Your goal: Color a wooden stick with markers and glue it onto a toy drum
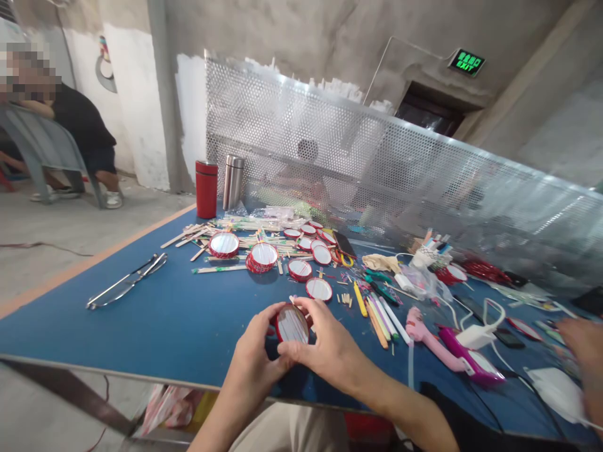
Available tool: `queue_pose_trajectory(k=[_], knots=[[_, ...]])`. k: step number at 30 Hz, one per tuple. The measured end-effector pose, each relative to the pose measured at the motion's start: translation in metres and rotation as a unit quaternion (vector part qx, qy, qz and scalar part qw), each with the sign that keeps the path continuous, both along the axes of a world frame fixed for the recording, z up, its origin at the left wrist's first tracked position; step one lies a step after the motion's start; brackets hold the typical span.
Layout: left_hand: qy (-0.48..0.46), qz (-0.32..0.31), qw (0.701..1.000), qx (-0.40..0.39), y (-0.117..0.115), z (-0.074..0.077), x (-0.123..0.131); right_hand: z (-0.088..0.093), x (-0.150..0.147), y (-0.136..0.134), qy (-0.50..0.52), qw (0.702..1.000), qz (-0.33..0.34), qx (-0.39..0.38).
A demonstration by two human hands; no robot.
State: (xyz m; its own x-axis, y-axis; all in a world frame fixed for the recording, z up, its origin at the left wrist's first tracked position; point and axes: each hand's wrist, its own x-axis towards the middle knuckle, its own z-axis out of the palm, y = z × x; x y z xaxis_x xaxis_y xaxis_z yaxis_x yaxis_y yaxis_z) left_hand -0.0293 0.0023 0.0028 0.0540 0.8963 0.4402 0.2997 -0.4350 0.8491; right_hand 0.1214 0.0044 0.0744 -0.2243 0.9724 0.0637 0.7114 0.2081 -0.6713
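Note:
A small round mirror (292,325) with a red rim is tilted up above the blue table's front part, held between both hands. My left hand (260,342) grips its left side, fingers curled round the rim. On the right side, my right hand (327,333) pinches it, with the thumb across the lower face and the fingers at the top edge. Just beyond the hands lies another red-rimmed round mirror (319,289). Farther back are a stack of similar mirrors (262,256), a second stack (223,245) and several loose ones.
Wooden sticks (219,269) lie behind the stacks, near a red flask (206,189) and steel flask (233,182). Eyeglasses (127,282) rest left. Markers (377,314), a pink-handled tool (436,342) and cables lie right. Another person's hand (581,345) is at the right edge.

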Motion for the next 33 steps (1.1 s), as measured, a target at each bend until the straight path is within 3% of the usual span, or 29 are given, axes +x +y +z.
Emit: queue_pose_trajectory(k=[5, 13, 15, 24, 29, 33], knots=[[-0.025, -0.083, 0.994, -0.073, -0.001, 0.008, -0.006, -0.002, 0.032, -0.017, 0.032, 0.999, 0.021, -0.018], [-0.058, -0.182, 0.973, -0.130, -0.003, 0.018, -0.012, -0.039, 0.033, -0.046, 0.011, 0.982, -0.010, 0.191], [-0.057, -0.199, 0.969, -0.136, -0.003, 0.019, -0.013, -0.044, 0.030, -0.048, 0.016, 0.978, -0.011, 0.210], [-0.016, -0.243, 0.957, -0.156, -0.004, 0.020, -0.014, -0.043, 0.027, -0.049, 0.086, 0.991, -0.004, 0.100], [0.060, -0.227, 0.968, -0.087, -0.003, 0.016, -0.014, -0.043, 0.029, -0.050, 0.128, 0.990, 0.008, 0.057], [0.124, -0.184, 0.975, 0.014, -0.004, 0.015, -0.012, -0.043, 0.030, -0.047, 0.153, 0.987, 0.011, 0.043]])
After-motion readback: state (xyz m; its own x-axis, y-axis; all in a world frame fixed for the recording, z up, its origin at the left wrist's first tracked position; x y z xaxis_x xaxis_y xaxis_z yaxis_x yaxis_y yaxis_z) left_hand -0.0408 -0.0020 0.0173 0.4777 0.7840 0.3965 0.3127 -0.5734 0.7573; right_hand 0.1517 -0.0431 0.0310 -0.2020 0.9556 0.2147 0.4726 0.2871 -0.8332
